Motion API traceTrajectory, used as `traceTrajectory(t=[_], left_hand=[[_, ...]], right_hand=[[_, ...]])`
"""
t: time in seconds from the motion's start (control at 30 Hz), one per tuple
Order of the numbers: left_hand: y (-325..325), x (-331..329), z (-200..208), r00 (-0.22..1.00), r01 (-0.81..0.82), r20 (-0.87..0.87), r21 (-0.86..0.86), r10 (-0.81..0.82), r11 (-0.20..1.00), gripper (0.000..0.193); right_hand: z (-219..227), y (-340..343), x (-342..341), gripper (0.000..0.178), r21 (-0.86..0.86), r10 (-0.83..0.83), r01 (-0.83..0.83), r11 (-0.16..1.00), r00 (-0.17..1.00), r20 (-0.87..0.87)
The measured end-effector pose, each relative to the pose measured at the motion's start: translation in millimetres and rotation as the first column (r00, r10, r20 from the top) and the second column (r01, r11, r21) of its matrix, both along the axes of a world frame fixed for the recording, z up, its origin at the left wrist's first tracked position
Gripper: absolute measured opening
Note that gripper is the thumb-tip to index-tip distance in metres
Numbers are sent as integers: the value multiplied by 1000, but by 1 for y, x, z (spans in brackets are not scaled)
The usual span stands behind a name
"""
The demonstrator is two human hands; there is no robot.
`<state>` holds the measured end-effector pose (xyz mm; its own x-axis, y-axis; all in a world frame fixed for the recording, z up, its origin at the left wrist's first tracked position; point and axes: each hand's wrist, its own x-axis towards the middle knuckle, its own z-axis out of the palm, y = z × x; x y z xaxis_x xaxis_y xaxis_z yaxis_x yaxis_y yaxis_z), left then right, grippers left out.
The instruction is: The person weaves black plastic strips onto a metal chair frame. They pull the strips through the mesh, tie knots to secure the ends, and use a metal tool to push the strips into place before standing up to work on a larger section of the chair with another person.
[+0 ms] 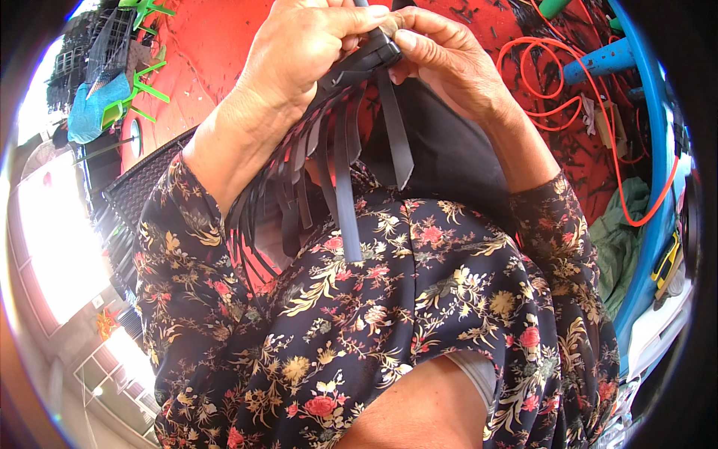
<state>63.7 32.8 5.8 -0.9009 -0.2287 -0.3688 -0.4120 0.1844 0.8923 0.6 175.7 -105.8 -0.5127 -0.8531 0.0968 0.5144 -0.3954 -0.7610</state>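
Note:
Near the top of the head view, both my hands meet at a dark, strip-wrapped edge [375, 58] of a woven piece. My left hand [292, 56] is closed, with thumb and forefinger pinching a flat grey strip [361, 3] that runs up past the top of the picture. From the other side, my right hand [458, 67] closes thumb and fingers on the wrapped edge. Several loose flat strips [348, 202] dangle from the edge toward my lap. Part of the weave, a dark woven panel [146, 176], shows past my left forearm.
Scraps of dark strip litter the red floor [224, 30]. An orange hose [542, 45] coils at the right beside a blue curved rim [658, 142], with green cloth [624, 247] and a yellow-black cutter [664, 262] nearby. Bright green legs [138, 90] and blue cloth [97, 108] stand upper left.

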Motion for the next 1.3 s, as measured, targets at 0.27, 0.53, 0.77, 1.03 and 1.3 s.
traceTrajectory(t=[0.27, 0.53, 0.77, 1.03, 1.3], left_hand=[[6, 7, 6, 997, -80, -10, 40, 81, 996, 14], [7, 15, 3, 980, -72, -175, 109, 91, 991, 14], [9, 12, 5, 989, -113, -86, 82, 120, 990, 15], [18, 5, 12, 992, -125, 5, 101, 126, 987, 14], [11, 1, 0, 996, -69, -51, 142, 77, 987, 13]], right_hand=[[-1, -2, 8, 19, -173, 10, 7, 985, 995, 100], [1, -5, 9, 20, -245, 38, -30, 969, 999, 30], [3, -3, 15, 31, -131, -66, 49, 990, 989, -131], [53, 15, 15, 36, 172, -48, 123, 977, 921, -386], [61, 11, 19, 28, 271, -109, 313, 910, 812, -573]])
